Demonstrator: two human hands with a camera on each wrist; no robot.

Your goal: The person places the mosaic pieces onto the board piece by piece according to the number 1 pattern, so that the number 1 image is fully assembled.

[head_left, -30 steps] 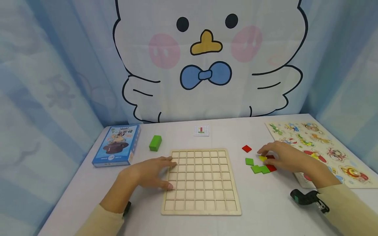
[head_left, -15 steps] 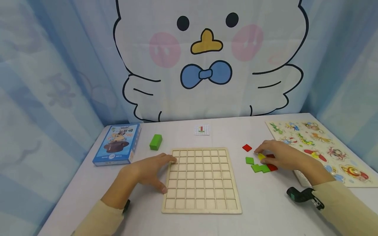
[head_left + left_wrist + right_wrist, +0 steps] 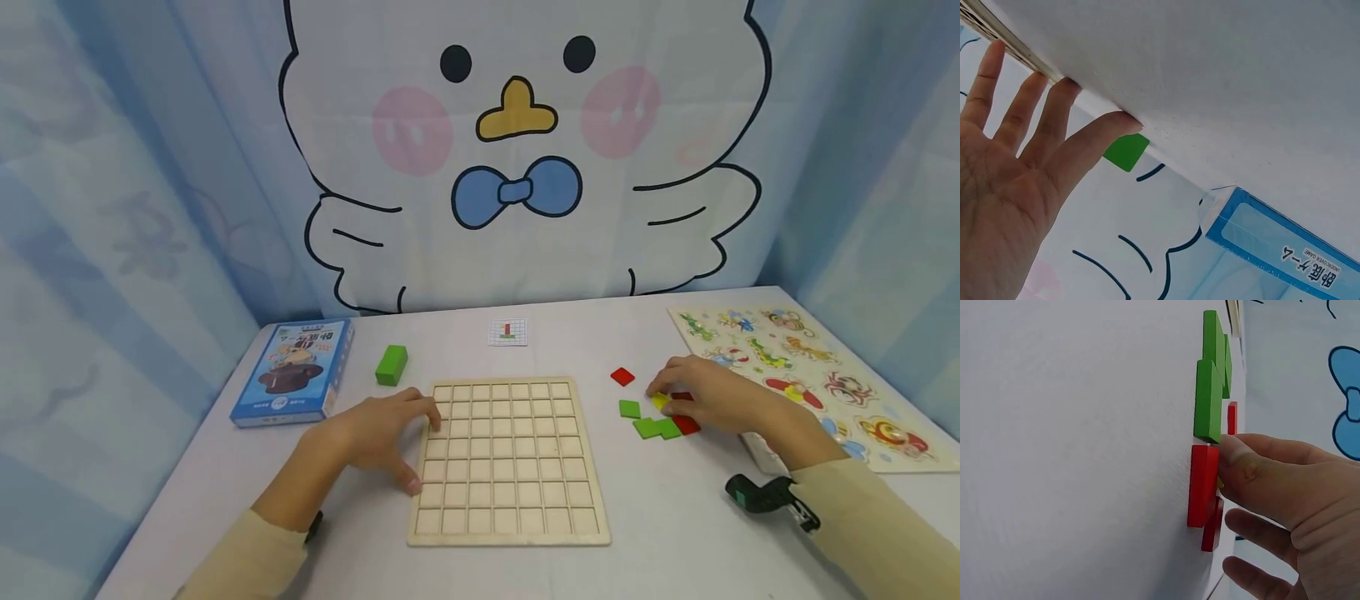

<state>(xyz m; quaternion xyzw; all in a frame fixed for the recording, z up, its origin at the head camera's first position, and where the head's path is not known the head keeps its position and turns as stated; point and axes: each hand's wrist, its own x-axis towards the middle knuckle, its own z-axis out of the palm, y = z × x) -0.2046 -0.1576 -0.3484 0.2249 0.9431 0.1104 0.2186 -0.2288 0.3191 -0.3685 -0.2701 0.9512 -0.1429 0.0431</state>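
My left hand lies along the left edge of a wooden grid board, its fingertips and thumb tip at the rim. In the left wrist view the left hand has its fingers spread and loosely bent. Over on the right, my right hand pinches a small yellow tile between thumb and index finger. Only a sliver of the yellow tile shows in the right wrist view. Red tiles lie under and beside that hand, partly covered by it. Several green tiles lie just left of them.
A lone red tile lies beyond the green ones. At the back stand a green block and a small pattern card. A blue game box is at the left, and an animal picture board at the right.
My left fingers and thumb have drawn back from over the grid board to its left edge. The right hand has shifted slightly left, and the yellow tile has moved with it.
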